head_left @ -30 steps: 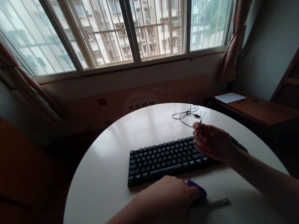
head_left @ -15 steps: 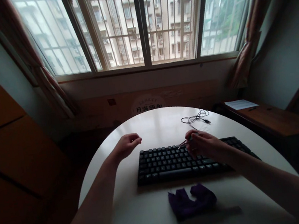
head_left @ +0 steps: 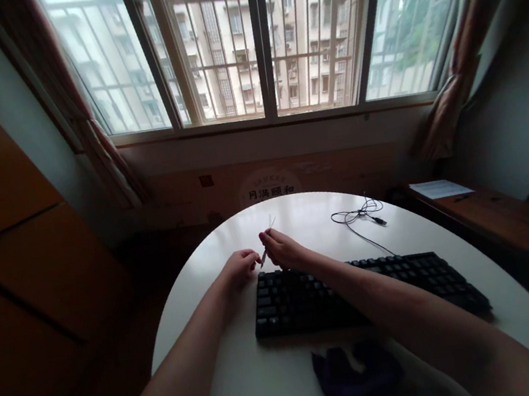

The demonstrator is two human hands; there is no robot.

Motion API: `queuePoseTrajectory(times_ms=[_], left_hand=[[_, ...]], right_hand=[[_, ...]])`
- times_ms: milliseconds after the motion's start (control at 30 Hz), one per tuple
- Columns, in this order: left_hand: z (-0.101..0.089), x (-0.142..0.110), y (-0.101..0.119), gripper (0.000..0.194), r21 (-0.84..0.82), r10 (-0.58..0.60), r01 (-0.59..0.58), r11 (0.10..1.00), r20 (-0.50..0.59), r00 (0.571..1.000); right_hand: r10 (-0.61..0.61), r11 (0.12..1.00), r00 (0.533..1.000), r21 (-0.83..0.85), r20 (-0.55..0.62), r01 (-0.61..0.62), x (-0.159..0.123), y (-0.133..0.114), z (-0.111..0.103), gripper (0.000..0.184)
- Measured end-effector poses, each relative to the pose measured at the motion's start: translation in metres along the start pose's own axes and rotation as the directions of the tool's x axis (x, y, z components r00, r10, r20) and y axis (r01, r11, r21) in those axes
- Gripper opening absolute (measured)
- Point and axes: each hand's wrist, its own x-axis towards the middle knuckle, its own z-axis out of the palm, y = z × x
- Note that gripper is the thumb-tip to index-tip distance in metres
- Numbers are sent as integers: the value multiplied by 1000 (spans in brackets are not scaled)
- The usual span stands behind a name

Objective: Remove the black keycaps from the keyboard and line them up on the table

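A black keyboard (head_left: 287,305) lies on the white round table, partly covered by my right forearm. My right hand (head_left: 280,249) is closed round a slim metal keycap puller (head_left: 264,257), above the keyboard's back left corner. Thin wires stick out of the puller's far end, and its other end points down toward my left fingers. Just left of that corner is my left hand (head_left: 242,268), fingers curled together close to the puller's tip. Whatever it may pinch is too small to make out.
In front of the keyboard lies a crumpled purple cloth (head_left: 335,379). A coiled black USB cable (head_left: 349,216) rests behind the keyboard. To the right stands a brown wooden desk (head_left: 500,209) with white papers (head_left: 440,188) on it. A barred window is ahead.
My right hand has moved left with the keycap puller, from the keyboard's middle to its back left corner, now beside my left hand. The view has shifted slightly.
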Motion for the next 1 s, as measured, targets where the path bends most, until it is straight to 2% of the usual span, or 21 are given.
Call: queuePoseTrajectory(times_ms=[167,267,367,500,667,800,1000], left_hand=[[-7,-5,-3,25,-28,7,-5,1000,66,998],[-15,-15,-3,32,-102,11,11,995,210,978],[-27,-23,-1,38,-73,-47,71,995,292,955],[-34,-24,3,38,102,-75,45,994,307,949],[-29,-25,8,27,326,7,-97,940,266,964],[-30,-27,10,28,402,49,-155,902,263,964],[-31,-30,12,25,467,51,-173,867,262,964]], right_hand=[[-45,999,998,-2,-46,45,0,20,5,25],[-90,995,994,-37,-61,88,-2,25,5,25],[-180,969,982,-181,-48,169,-7,23,4,24],[-215,924,977,-325,1,204,-13,16,4,23],[-182,896,980,-397,76,197,-14,13,4,21],[-190,850,974,-476,121,225,-17,12,4,18],[-263,773,943,-540,204,332,-24,10,6,15]])
